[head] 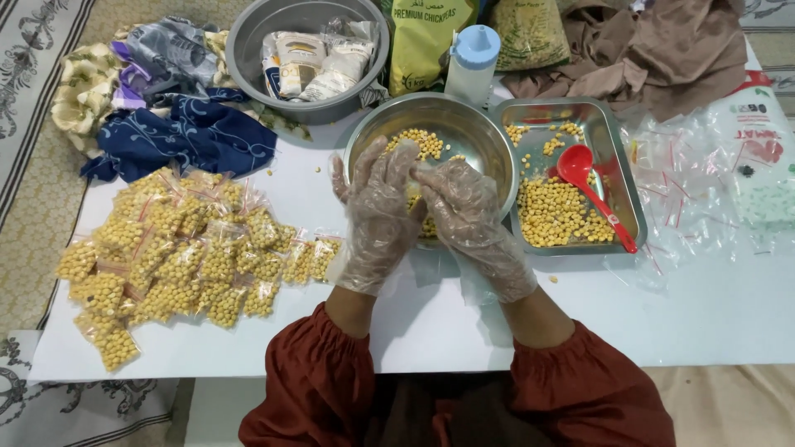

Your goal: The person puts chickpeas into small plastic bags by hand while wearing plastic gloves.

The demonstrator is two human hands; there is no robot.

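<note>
My left hand [377, 211] and my right hand [472, 219], both in clear plastic gloves, meet over the near rim of a round steel bowl [489, 132] that holds some chickpeas. Together they hold a small clear bag of chickpeas [426, 225], mostly hidden behind the fingers. Right of the bowl a rectangular steel tray [625, 186] holds a heap of chickpeas and a red plastic scoop [588, 186].
A pile of several filled small bags of chickpeas [178, 252] lies at the left. Empty clear bags [679, 178] lie at the right. At the back stand a grey basin with packets [248, 50], a green chickpea bag [426, 37], a bottle [472, 62] and cloths [186, 132].
</note>
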